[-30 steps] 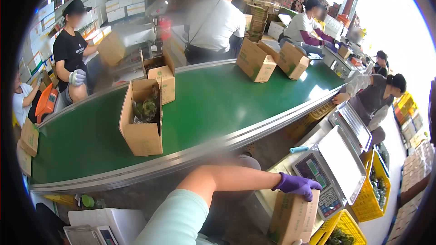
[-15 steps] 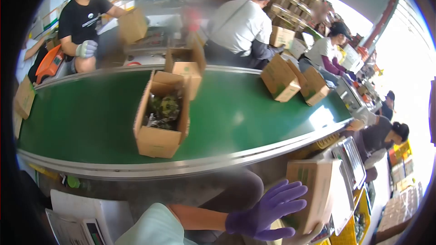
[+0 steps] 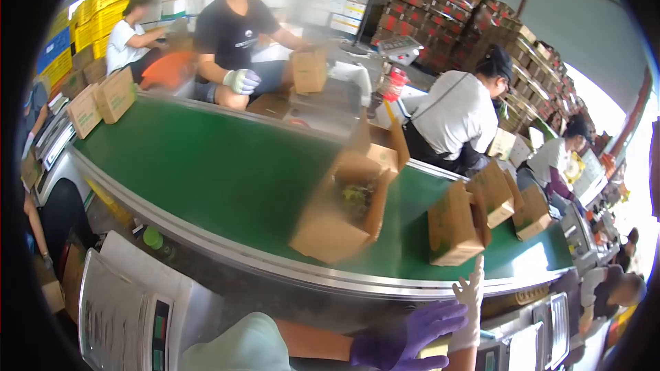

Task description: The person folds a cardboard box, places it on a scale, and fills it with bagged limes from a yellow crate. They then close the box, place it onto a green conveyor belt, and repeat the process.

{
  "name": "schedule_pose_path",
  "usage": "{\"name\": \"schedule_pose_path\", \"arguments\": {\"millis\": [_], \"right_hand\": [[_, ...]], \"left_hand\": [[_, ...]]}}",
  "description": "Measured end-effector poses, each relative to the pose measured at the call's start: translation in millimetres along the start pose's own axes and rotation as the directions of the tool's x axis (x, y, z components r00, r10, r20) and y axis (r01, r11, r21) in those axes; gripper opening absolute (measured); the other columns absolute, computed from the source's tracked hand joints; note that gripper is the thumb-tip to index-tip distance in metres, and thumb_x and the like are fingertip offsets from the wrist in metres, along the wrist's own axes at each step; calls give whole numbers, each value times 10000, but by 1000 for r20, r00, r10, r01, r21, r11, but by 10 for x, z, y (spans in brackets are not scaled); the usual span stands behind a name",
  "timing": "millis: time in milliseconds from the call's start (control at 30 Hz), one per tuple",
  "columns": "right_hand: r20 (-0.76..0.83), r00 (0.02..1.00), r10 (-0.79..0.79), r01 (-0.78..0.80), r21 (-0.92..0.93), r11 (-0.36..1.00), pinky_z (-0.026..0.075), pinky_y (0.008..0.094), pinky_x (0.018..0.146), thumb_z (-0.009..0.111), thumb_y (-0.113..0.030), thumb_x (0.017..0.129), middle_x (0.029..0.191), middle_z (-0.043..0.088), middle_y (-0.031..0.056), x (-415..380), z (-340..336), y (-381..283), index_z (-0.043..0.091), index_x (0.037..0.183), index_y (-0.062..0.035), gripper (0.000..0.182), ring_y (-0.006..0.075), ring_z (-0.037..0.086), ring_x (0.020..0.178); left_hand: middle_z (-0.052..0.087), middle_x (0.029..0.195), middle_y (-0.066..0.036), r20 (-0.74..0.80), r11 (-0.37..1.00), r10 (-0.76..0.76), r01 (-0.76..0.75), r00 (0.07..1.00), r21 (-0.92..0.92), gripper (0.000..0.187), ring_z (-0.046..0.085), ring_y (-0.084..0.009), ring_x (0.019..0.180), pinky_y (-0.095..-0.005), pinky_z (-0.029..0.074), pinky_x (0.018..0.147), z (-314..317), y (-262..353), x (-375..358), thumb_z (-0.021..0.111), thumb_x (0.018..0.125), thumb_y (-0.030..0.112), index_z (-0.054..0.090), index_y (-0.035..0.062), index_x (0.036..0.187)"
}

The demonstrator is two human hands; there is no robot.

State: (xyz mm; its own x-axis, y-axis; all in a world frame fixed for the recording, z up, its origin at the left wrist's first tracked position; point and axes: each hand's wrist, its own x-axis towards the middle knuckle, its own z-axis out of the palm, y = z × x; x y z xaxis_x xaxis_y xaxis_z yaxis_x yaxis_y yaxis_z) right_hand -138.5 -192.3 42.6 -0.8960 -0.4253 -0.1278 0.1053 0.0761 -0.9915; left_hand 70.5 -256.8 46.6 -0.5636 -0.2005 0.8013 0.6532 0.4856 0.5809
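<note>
My left hand (image 3: 416,336), in a purple glove, reaches in from the lower left with its fingers spread and nothing in them. Just beside it is my right hand (image 3: 469,306) in a whitish glove, its fingers stretched up toward the belt, also holding nothing. Its fingertips come close below an open cardboard box (image 3: 454,230) that stands near the front edge of the green conveyor belt (image 3: 220,165). Farther left, a larger-looking open carton (image 3: 333,237) holds green produce in clear wrapping.
Another open carton (image 3: 385,148) stands behind the produce box, with two boxes (image 3: 491,192) to the right. A weighing scale (image 3: 113,316) sits at lower left. Across the belt, a person in a black shirt (image 3: 237,34) holds a box; others sit along it.
The view has swung left. The box that was by my right hand below the belt edge now stands on the belt, and my right hand is off it. My left hand stays spread.
</note>
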Motion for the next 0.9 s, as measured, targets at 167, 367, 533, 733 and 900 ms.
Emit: {"name": "schedule_pose_path", "arguments": {"millis": [167,367,533,733,900], "right_hand": [[-70,998,7,-18,-156,988,471,296,858,611,-265,941,1234,557,96,-1365,-915,-208,507,1326,-33,462,161,588,1013],[-313,941,-130,52,-245,968,474,242,787,630,-278,916,1080,629,64,-2109,-2835,59,559,1265,-44,427,150,627,910],[-901,418,-112,-98,-167,981,466,239,785,630,-235,918,1033,639,47,-4928,-3340,800,580,1225,-26,374,127,613,887],[-853,512,-98,-387,-331,860,537,348,753,689,-157,872,976,687,174,-4585,-3268,1249,586,1192,19,380,238,672,885],[-756,653,48,-573,-452,684,522,424,791,665,-303,868,928,669,234,-3758,-3601,1412,604,1070,20,386,384,653,872]], "left_hand": [[540,1242,-188,417,989,136,-101,898,-104,521,523,-336,1149,-469,413,958,431,125,-140,637,873,383,542,43,1257],[638,818,-138,754,857,512,-186,412,-481,352,628,-340,764,-481,478,668,1209,179,-678,648,816,376,630,78,1001],[657,987,-148,834,877,312,-199,-456,-437,400,632,-316,911,-437,480,801,1617,216,-1459,667,731,375,641,72,991],[652,688,-146,809,805,369,-277,-458,-524,217,658,-331,666,-456,505,588,1761,-163,-2249,670,666,296,686,81,694],[649,687,-149,810,878,378,-104,-448,-467,174,653,-338,667,-456,514,607,1876,-307,-2387,668,664,254,695,84,691]]}}
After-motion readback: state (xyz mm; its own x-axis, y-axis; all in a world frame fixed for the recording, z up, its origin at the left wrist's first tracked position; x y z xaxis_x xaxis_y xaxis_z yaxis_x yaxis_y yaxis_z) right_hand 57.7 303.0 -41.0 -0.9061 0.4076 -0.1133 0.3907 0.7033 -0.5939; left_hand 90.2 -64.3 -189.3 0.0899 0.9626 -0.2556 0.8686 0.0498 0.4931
